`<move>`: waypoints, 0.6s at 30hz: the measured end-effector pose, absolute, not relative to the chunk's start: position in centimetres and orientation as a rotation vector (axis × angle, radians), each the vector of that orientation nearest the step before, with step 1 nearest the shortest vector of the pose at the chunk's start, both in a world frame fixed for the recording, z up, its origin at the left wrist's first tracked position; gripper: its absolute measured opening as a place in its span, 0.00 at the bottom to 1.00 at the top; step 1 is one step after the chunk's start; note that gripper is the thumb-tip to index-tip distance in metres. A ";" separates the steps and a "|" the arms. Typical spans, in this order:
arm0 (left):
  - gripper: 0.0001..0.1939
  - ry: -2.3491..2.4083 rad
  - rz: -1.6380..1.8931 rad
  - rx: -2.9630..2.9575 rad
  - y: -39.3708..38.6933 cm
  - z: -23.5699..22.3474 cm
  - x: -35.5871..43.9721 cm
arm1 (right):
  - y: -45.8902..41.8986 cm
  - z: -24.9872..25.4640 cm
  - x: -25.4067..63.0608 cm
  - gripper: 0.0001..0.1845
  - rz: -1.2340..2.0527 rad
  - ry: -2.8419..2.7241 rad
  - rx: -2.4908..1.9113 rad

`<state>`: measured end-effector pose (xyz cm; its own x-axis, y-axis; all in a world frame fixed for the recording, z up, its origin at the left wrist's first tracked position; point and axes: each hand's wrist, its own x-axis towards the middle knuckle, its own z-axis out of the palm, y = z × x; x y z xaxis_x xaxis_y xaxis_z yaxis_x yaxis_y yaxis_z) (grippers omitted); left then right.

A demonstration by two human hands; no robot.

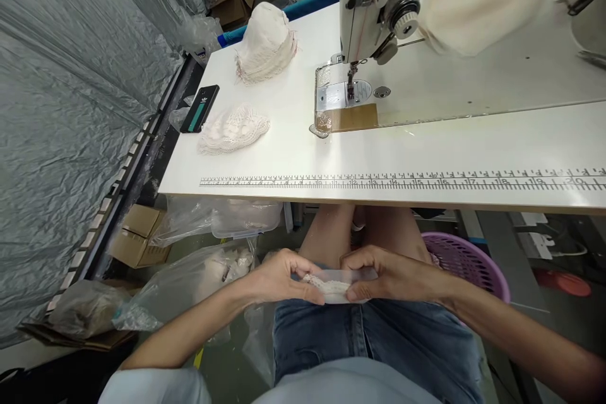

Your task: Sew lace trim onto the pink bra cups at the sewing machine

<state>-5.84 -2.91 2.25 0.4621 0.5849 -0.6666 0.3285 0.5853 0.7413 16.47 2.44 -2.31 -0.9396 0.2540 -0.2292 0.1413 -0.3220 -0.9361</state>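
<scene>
Above my lap, both hands hold one small piece of white, partly see-through material with a lacy strip (pixel 331 287); I cannot make out exactly what it is. My left hand (pixel 288 281) pinches its left end between thumb and fingers. At its right end, my right hand (pixel 374 274) grips with the thumb in front and the fingers curled behind. On the table, a white lacy cloth piece (pixel 235 129) lies flat, and a white fabric cap (pixel 267 41) with a frayed edge stands behind it.
A sewing machine (pixel 362 12) stands on the white table (pixel 284 158), with a cream fabric piece (pixel 483 3) on its bed. A phone (pixel 199 108) lies at the table's left edge. Below are a purple basket (pixel 466 262), plastic bags (pixel 189 284) and a cardboard box (pixel 138 237).
</scene>
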 end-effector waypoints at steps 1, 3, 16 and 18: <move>0.19 1.128 0.186 0.989 -2.8 2.2 -5.7 | 2.5 -2.2 16.4 0.18 2.428 -1.806 -0.520; 0.17 1.149 0.186 1.003 -2.8 2.0 -5.5 | 2.6 -2.1 16.3 0.18 2.399 -1.839 -0.517; 0.18 1.173 0.188 0.871 -2.7 1.9 -5.8 | 2.6 -2.7 16.0 0.17 2.349 -1.886 -0.542; 0.17 1.159 0.203 0.843 -2.7 1.9 -5.8 | 2.6 -2.7 16.1 0.16 2.330 -1.900 -0.537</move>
